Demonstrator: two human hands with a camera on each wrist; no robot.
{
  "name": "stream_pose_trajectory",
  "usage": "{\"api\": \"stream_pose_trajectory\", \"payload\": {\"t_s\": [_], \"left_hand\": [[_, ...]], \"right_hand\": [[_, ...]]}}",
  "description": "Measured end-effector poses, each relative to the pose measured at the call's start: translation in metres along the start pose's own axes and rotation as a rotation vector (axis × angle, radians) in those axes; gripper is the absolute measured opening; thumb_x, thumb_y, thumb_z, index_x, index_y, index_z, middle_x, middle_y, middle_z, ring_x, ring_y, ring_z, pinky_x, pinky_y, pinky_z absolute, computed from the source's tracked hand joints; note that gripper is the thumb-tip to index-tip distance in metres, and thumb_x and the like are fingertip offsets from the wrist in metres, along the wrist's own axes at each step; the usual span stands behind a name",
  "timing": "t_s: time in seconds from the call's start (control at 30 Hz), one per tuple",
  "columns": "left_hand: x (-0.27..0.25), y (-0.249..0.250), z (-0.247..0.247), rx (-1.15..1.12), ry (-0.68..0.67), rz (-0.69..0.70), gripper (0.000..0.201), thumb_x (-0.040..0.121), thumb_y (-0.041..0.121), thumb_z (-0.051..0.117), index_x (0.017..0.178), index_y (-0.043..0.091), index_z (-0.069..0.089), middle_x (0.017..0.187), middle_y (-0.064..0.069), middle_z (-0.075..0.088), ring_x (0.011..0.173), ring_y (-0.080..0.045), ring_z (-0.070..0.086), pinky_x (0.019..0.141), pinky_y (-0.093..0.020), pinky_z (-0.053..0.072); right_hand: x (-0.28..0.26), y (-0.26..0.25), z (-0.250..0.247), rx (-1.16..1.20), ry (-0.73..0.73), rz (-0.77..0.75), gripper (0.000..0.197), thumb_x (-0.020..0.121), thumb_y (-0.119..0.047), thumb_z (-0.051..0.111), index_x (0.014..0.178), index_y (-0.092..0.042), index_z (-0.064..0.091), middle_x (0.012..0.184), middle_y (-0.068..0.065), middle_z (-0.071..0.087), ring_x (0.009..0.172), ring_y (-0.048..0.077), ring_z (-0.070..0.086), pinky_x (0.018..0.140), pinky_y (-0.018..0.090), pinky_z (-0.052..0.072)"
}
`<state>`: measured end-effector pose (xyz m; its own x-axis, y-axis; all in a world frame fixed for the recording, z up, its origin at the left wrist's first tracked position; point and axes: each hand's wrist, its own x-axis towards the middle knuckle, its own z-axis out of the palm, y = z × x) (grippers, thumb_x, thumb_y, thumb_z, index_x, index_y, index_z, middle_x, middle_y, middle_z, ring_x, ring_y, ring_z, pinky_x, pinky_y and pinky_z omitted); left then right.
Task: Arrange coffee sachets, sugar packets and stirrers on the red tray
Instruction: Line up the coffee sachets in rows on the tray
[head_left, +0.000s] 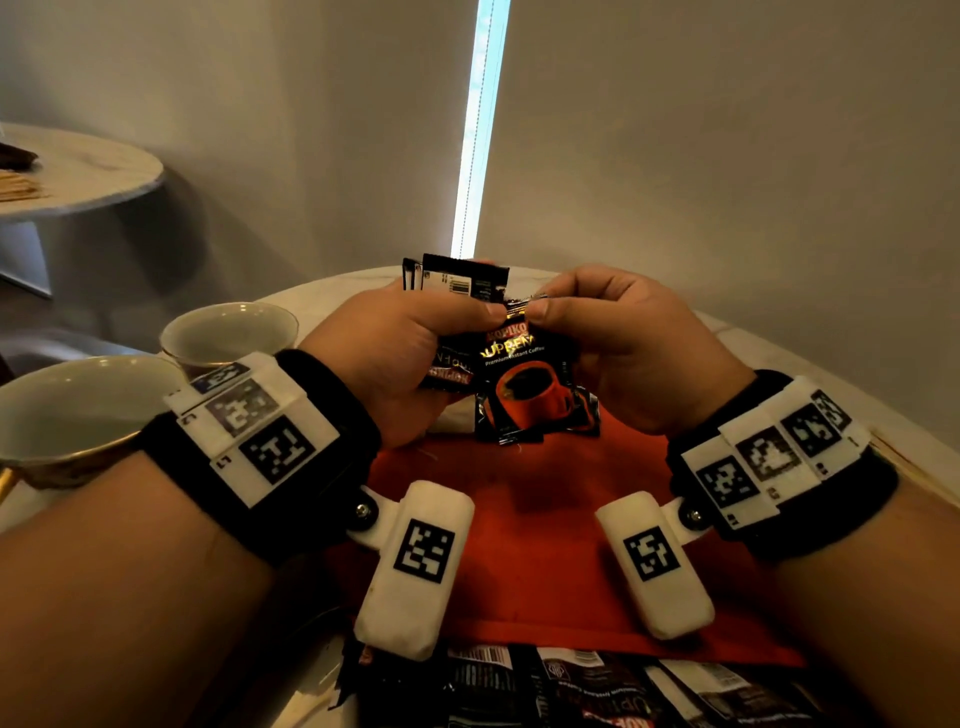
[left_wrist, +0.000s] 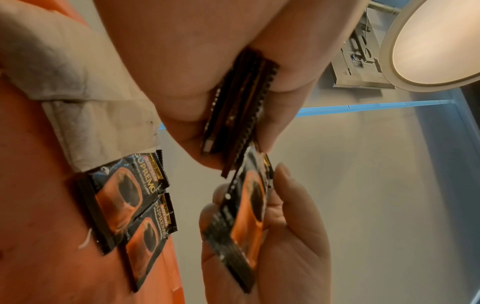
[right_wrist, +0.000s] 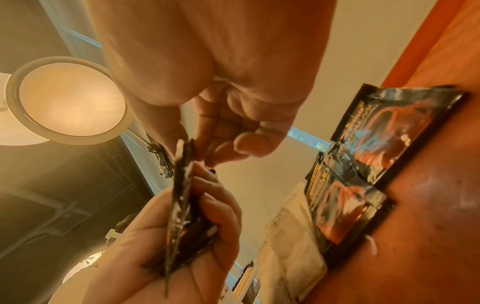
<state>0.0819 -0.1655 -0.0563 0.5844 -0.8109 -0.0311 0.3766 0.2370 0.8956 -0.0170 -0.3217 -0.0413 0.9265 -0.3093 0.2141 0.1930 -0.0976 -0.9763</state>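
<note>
My left hand (head_left: 467, 317) grips a stack of black coffee sachets (head_left: 457, 280) upright above the far end of the red tray (head_left: 545, 545). My right hand (head_left: 540, 306) pinches the top edge of one sachet (head_left: 524, 379), which hangs face out next to the stack. The left wrist view shows the stack (left_wrist: 239, 107) edge-on in my left hand (left_wrist: 233, 144), with the single sachet (left_wrist: 244, 216) just below it. Two sachets (left_wrist: 124, 195) (left_wrist: 150, 236) lie face up, side by side, on the tray (left_wrist: 39, 205). In the right wrist view, my right hand (right_wrist: 197, 156) pinches above the stack (right_wrist: 182, 216).
A white napkin (left_wrist: 91, 123) lies on the tray beside the laid sachets. Two empty cups (head_left: 228, 332) (head_left: 67, 410) stand at the left. Several loose sachets (head_left: 571, 686) lie off the tray's near edge. Pale thin sticks (right_wrist: 246, 275) show beyond the napkin.
</note>
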Motion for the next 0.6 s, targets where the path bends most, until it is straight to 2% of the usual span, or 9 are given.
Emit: {"api": "stream_pose_trajectory", "payload": {"t_s": [0.07, 0.17, 0.2, 0.23, 0.27, 0.3, 0.33, 0.47, 0.6], "left_hand": [[0.000, -0.001, 0.001, 0.013, 0.005, 0.001, 0.064, 0.073, 0.007, 0.070, 0.134, -0.004, 0.057, 0.129, -0.030, 0.064, 0.116, -0.046, 0.065, 0.100, -0.061, 0.051], [-0.002, -0.001, 0.002, 0.024, 0.014, -0.018, 0.062, 0.075, 0.008, 0.070, 0.134, -0.004, 0.057, 0.127, -0.029, 0.065, 0.113, -0.044, 0.067, 0.097, -0.058, 0.054], [-0.002, -0.001, 0.002, 0.020, 0.017, -0.022, 0.057, 0.078, 0.009, 0.070, 0.132, -0.004, 0.059, 0.125, -0.026, 0.067, 0.110, -0.041, 0.069, 0.094, -0.054, 0.057], [-0.002, -0.001, 0.003, 0.009, 0.021, -0.016, 0.047, 0.083, 0.011, 0.069, 0.127, -0.003, 0.062, 0.118, -0.022, 0.070, 0.101, -0.034, 0.072, 0.085, -0.046, 0.061], [-0.002, 0.000, 0.004, -0.005, 0.041, -0.001, 0.032, 0.088, 0.014, 0.066, 0.117, -0.001, 0.066, 0.104, -0.015, 0.073, 0.085, -0.026, 0.074, 0.071, -0.036, 0.062], [-0.002, 0.002, 0.005, -0.018, 0.081, 0.014, 0.020, 0.093, 0.017, 0.063, 0.107, 0.003, 0.067, 0.091, -0.009, 0.071, 0.070, -0.019, 0.071, 0.060, -0.028, 0.059], [-0.003, 0.003, 0.006, -0.027, 0.124, 0.026, 0.014, 0.096, 0.019, 0.061, 0.101, 0.008, 0.064, 0.084, -0.005, 0.068, 0.062, -0.015, 0.065, 0.055, -0.024, 0.055], [-0.001, 0.004, 0.006, -0.017, 0.190, 0.022, 0.021, 0.097, 0.025, 0.059, 0.111, 0.009, 0.060, 0.076, -0.001, 0.063, 0.059, -0.012, 0.059, 0.054, -0.021, 0.054], [-0.002, 0.004, 0.006, -0.013, 0.210, 0.016, 0.023, 0.097, 0.024, 0.060, 0.113, 0.009, 0.062, 0.072, -0.001, 0.065, 0.059, -0.012, 0.061, 0.058, -0.023, 0.054]], "right_hand": [[0.001, 0.002, -0.001, -0.037, 0.009, 0.001, 0.007, 0.073, -0.015, 0.071, 0.068, -0.019, 0.072, 0.072, 0.007, 0.066, 0.078, 0.034, 0.054, 0.072, 0.045, 0.043], [0.000, 0.000, 0.001, -0.074, 0.008, 0.005, 0.014, 0.080, -0.006, 0.072, 0.071, -0.016, 0.070, 0.071, 0.008, 0.065, 0.065, 0.027, 0.055, 0.052, 0.028, 0.045], [0.001, -0.001, 0.000, -0.071, 0.031, 0.001, 0.015, 0.084, -0.002, 0.069, 0.075, -0.013, 0.067, 0.071, 0.008, 0.065, 0.063, 0.024, 0.055, 0.048, 0.026, 0.044], [0.002, -0.002, -0.002, -0.057, 0.076, -0.003, 0.016, 0.088, 0.001, 0.065, 0.079, -0.012, 0.064, 0.072, 0.009, 0.065, 0.063, 0.024, 0.056, 0.047, 0.026, 0.043], [0.004, -0.002, -0.005, -0.038, 0.141, -0.011, 0.016, 0.090, 0.003, 0.062, 0.082, -0.012, 0.063, 0.073, 0.008, 0.065, 0.062, 0.023, 0.057, 0.047, 0.026, 0.043], [0.008, -0.001, -0.010, -0.026, 0.215, -0.018, 0.015, 0.090, 0.002, 0.062, 0.085, -0.012, 0.064, 0.073, 0.008, 0.066, 0.061, 0.021, 0.057, 0.048, 0.026, 0.041], [0.011, 0.001, -0.017, -0.029, 0.288, -0.018, 0.014, 0.091, 0.001, 0.062, 0.088, -0.012, 0.066, 0.074, 0.008, 0.067, 0.059, 0.019, 0.055, 0.049, 0.026, 0.040], [0.021, 0.018, -0.040, -0.087, 0.479, 0.057, 0.015, 0.091, 0.001, 0.062, 0.086, -0.012, 0.068, 0.074, 0.009, 0.064, 0.050, 0.013, 0.045, 0.044, 0.023, 0.033], [0.020, 0.030, -0.052, -0.153, 0.420, 0.210, 0.015, 0.093, 0.002, 0.060, 0.085, -0.010, 0.067, 0.071, 0.008, 0.062, 0.044, 0.009, 0.044, 0.038, 0.019, 0.030]]}}
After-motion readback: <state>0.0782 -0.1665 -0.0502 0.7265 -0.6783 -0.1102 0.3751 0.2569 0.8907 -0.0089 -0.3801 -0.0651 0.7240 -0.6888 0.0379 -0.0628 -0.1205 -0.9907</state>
